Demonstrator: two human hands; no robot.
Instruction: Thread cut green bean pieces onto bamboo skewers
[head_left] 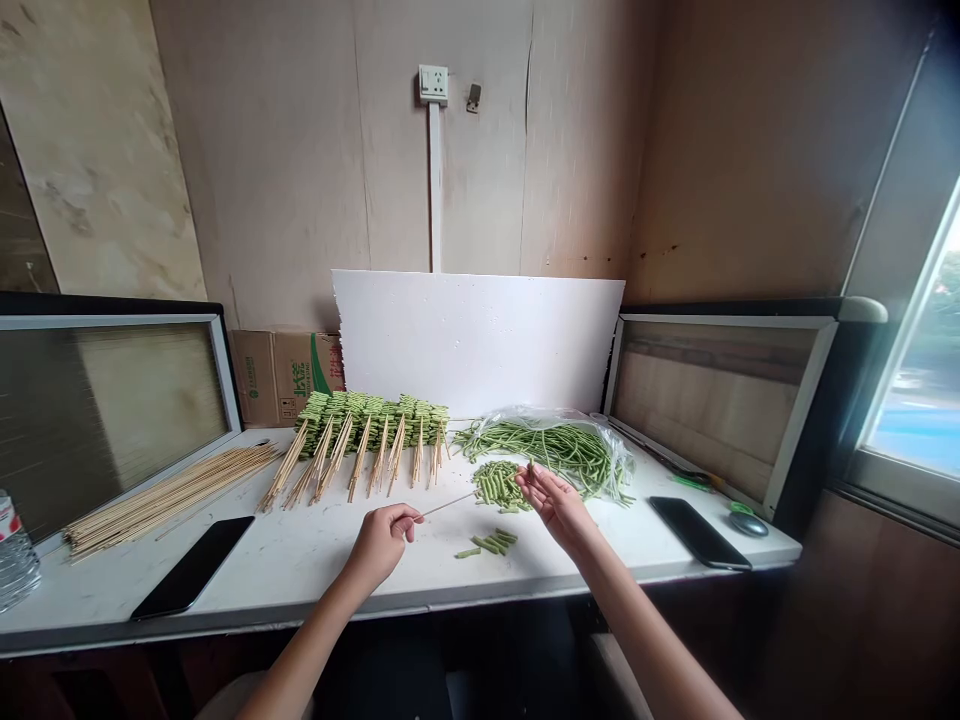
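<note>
"Pale, thin wooden stick (448,503), just below the frame's centre: what held it?"

"The left hand (381,543), fingers curled closed and thumb pressed on one end. It slanted up to the right."

"And the right hand (559,508)?"

"Right of centre, thumb and fingertips brought together on a dark piece (531,466) too small to identify; the other fingers were loosely extended."

"What lay around?"

"Short green bean pieces (496,485) sat heaped between the two hands, with a few more lower down. Long green beans (551,448) in a clear plastic bag (621,455) lay farther right. Left of centre, skewers threaded with green segments (367,425) were stacked on the white tabletop (300,570), pale ends pointing down the frame."
</note>
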